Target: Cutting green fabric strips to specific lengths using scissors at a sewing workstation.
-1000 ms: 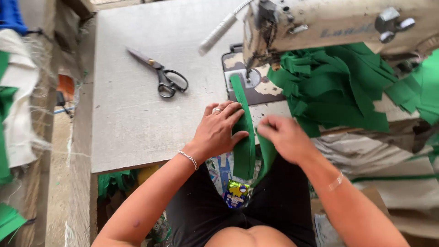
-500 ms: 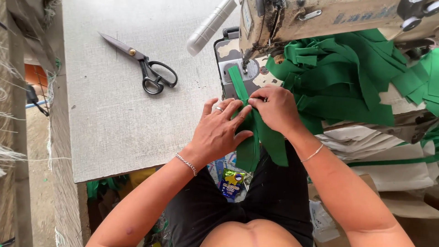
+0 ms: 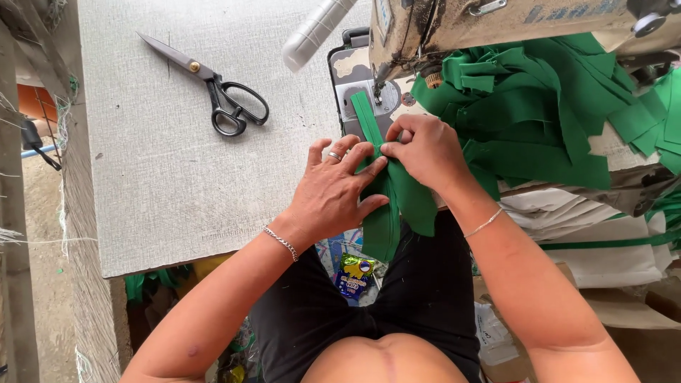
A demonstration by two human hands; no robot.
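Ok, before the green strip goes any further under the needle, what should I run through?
1. Green fabric strip lies straight toward the sewing machine needle: ok.
2. Left hand lies flat on the strip, fingers back from the needle: ok.
3. Right hand pinches the folded edge: ok.
4. Needle up or down, thread in place: cannot tell, hidden under the machine head.
5. Pile of green fabric pieces lies close behind the right hand, crowding the feed area: not ok.
6. Scissors lie apart on the table, closed: ok.
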